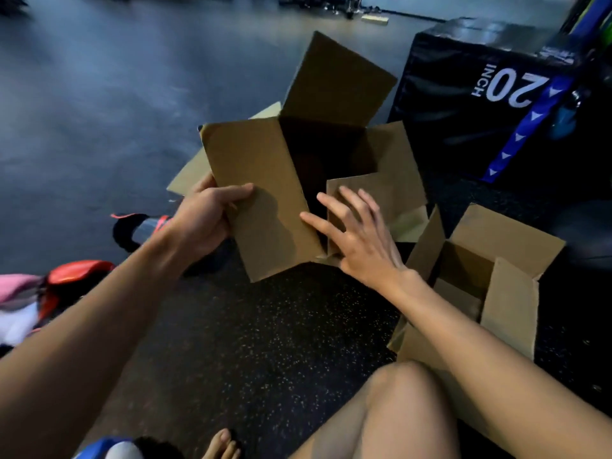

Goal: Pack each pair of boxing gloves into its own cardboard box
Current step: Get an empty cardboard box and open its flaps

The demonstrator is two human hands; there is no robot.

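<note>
An open cardboard box [337, 91] stands on the dark floor ahead of me with its flaps spread. My left hand [205, 217] grips the near-left flap [255, 180] at its edge, thumb on top. My right hand [357, 233] has its fingers spread and straight, touching the smaller near-right flap [361, 187]. The inside of the box is dark; I cannot tell what it holds. A second open cardboard box [510, 293] sits at my right, beside my knee. A red and black boxing glove [79, 276] lies at the left. Another black glove with red trim [135, 230] lies behind my left wrist.
A black plyo box [463, 94] marked "20 INCH" stands close behind the box on the right, with a blue strap [526, 127] across it. Pink and white items [16, 303] lie at the far left. My bare knee [404, 412] and foot [222, 445] are at the bottom.
</note>
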